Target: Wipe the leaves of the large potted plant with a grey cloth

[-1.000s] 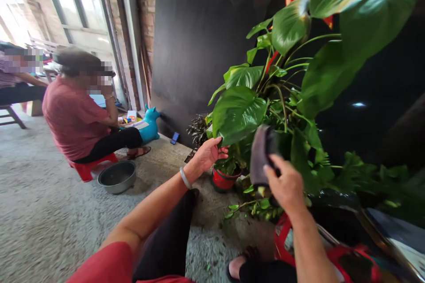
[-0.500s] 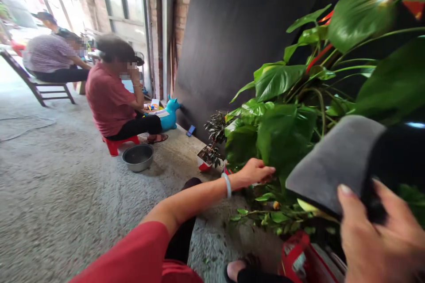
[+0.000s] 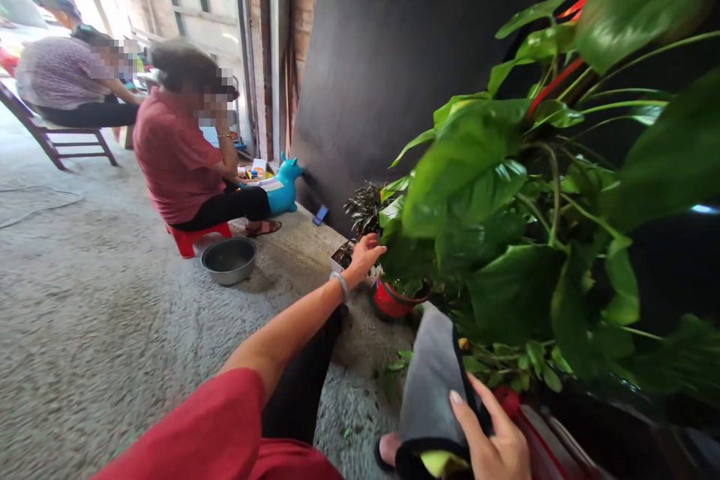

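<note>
My right hand grips a folded grey cloth with a black edge, thumb on top and fingers behind. A patch of yellow shows at its lower end. My left hand, with a pale bangle on the wrist, is stretched forward beside the large green leaves of a potted plant. Its fingers are slightly bent and apart, holding nothing; whether the fingertips touch a leaf I cannot tell. Just below that hand stands a red pot with leaves over its rim.
A small dark-leaved plant grows beyond my left hand. A large black board leans on the brick wall. Left are a metal basin, a seated person in red, a blue animal toy and another person on a chair. A red bag sits low right.
My left hand has moved left, away from the big leaf it was at. My right hand has brought the cloth down and left, below the leaves. The red pot has come into fuller view.
</note>
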Demonstrator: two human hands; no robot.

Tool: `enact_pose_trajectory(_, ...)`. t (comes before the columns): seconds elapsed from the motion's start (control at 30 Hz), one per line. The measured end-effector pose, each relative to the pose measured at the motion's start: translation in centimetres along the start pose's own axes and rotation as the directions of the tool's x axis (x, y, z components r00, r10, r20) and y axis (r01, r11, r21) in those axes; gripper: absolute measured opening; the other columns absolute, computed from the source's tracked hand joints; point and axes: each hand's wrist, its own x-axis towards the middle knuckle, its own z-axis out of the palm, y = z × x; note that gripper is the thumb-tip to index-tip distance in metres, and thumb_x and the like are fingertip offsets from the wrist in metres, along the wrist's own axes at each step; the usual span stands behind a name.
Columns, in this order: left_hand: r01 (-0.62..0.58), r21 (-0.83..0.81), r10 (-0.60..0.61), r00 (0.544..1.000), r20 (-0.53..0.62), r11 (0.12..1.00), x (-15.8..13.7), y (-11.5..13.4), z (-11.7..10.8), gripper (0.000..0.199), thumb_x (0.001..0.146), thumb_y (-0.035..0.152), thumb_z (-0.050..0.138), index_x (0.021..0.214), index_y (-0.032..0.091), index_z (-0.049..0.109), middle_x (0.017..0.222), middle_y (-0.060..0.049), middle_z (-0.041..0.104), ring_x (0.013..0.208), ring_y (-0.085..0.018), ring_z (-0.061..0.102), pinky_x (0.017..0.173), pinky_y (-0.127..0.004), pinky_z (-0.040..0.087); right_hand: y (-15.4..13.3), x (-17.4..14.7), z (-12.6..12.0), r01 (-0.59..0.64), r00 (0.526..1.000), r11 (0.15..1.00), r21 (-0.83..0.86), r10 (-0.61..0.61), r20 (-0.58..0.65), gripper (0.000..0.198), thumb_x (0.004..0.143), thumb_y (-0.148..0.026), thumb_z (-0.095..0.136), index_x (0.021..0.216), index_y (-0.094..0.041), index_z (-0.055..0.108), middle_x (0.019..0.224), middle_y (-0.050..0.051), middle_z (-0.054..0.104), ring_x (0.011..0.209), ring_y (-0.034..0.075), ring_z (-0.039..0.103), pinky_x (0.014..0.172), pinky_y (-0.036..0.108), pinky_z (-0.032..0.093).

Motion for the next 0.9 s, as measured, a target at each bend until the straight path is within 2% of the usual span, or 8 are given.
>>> enact_pose_trajectory(0.13, 0.286, -0.085, -0.251, 0.923, 0.29, 0.954, -1.9, -1.5, 2.3, 0.01, 0.072, 0.02, 0.071, 0.071, 0.015, 0.063, 0.065, -0.001, 0.061, 0.057, -0.013, 0.054, 0.06, -0.027, 0.045, -9.0, 4.1, 1.4, 0.366, 0.931, 0.931, 0.008, -0.366, -0.013, 0.051, 0.08, -0.057, 0.058, 0.114, -0.022, 0.074, 0.119, 0.01, 0.074, 0.115, 0.03, 0.067, 0.102, 0.041, 0.051)
enact_pose_trajectory(0.23, 0.347, -0.161, -0.278, 0.898, 0.341, 0.924, -4.0, -2.3, 3.4, 0.015, 0.073, 0.024, 0.07, 0.067, 0.017, 0.057, 0.06, 0.001, 0.058, 0.052, -0.012, 0.052, 0.052, -0.025, 0.042, -12.0, 8.2, 3.4, 0.385, 0.92, 0.918, -0.095, -0.389, -0.04, 0.057, 0.081, -0.049, 0.05, 0.123, -0.016, 0.07, 0.124, 0.016, 0.071, 0.116, 0.033, 0.066, 0.105, 0.047, 0.047)
enact_pose_trajectory(0.33, 0.36, -0.202, -0.293, 0.909, 0.298, 0.911, -4.7, -2.2, 3.4, 0.017, 0.074, 0.025, 0.07, 0.067, 0.018, 0.056, 0.057, 0.003, 0.054, 0.049, -0.011, 0.048, 0.049, -0.023, 0.04, -10.1, 9.1, 5.4, 0.217, 0.976, 0.959, -0.181, -0.22, 0.004, 0.067, 0.076, -0.044, 0.047, 0.125, -0.004, 0.067, 0.121, 0.026, 0.07, 0.113, 0.039, 0.067, 0.101, 0.055, 0.048)
enact_pose_trajectory(0.47, 0.36, -0.227, -0.299, 0.917, 0.263, 0.905, -4.3, -1.7, 2.4, 0.012, 0.073, 0.024, 0.072, 0.075, 0.016, 0.064, 0.065, 0.001, 0.061, 0.054, -0.011, 0.052, 0.053, -0.023, 0.043, -6.9, 5.9, 4.6, 0.218, 0.971, 0.967, -0.129, -0.202, 0.124, 0.058, 0.075, -0.05, 0.05, 0.109, -0.011, 0.075, 0.107, 0.019, 0.076, 0.102, 0.035, 0.072, 0.093, 0.046, 0.055)
enact_pose_trajectory(0.57, 0.388, -0.276, -0.304, 0.904, 0.301, 0.879, -4.5, -1.9, 2.5, 0.012, 0.073, 0.025, 0.071, 0.072, 0.017, 0.063, 0.065, 0.001, 0.061, 0.056, -0.012, 0.053, 0.056, -0.025, 0.045, -8.7, 5.5, 2.5, 0.271, 0.959, 0.958, -0.096, -0.278, -0.062, 0.064, 0.08, -0.059, 0.049, 0.12, -0.014, 0.072, 0.117, 0.017, 0.074, 0.111, 0.032, 0.069, 0.098, 0.043, 0.052)
enact_pose_trajectory(0.67, 0.42, -0.297, -0.327, 0.891, 0.317, 0.858, -5.2, -2.4, 3.4, 0.017, 0.071, 0.025, 0.071, 0.065, 0.019, 0.057, 0.055, 0.004, 0.053, 0.052, -0.012, 0.047, 0.055, -0.026, 0.044, -11.8, 8.0, 2.5, 0.27, 0.938, 0.939, -0.214, -0.306, -0.16, 0.064, 0.086, -0.05, 0.045, 0.132, -0.01, 0.064, 0.13, 0.02, 0.067, 0.122, 0.033, 0.062, 0.106, 0.044, 0.046)
enact_pose_trajectory(0.77, 0.419, -0.289, -0.335, 0.894, 0.298, 0.861, -5.5, -2.5, 3.6, 0.02, 0.068, 0.027, 0.075, 0.066, 0.018, 0.057, 0.058, 0.004, 0.056, 0.052, -0.011, 0.049, 0.055, -0.025, 0.043, -11.7, 9.2, 4.9, 0.225, 0.971, 0.932, -0.285, -0.238, -0.01, 0.057, 0.085, -0.036, 0.046, 0.131, -0.008, 0.065, 0.125, 0.022, 0.069, 0.117, 0.033, 0.066, 0.103, 0.044, 0.047)
enact_pose_trajectory(0.9, 0.419, -0.269, -0.346, 0.895, 0.281, 0.867, -4.9, -2.3, 2.3, 0.022, 0.066, 0.029, 0.078, 0.074, 0.017, 0.061, 0.064, 0.001, 0.062, 0.054, -0.011, 0.054, 0.056, -0.025, 0.044, -7.9, 5.9, 6.0, 0.252, 0.962, 0.936, -0.245, -0.216, 0.166, 0.044, 0.078, -0.031, 0.053, 0.112, -0.013, 0.075, 0.11, 0.015, 0.077, 0.104, 0.03, 0.072, 0.095, 0.039, 0.054)
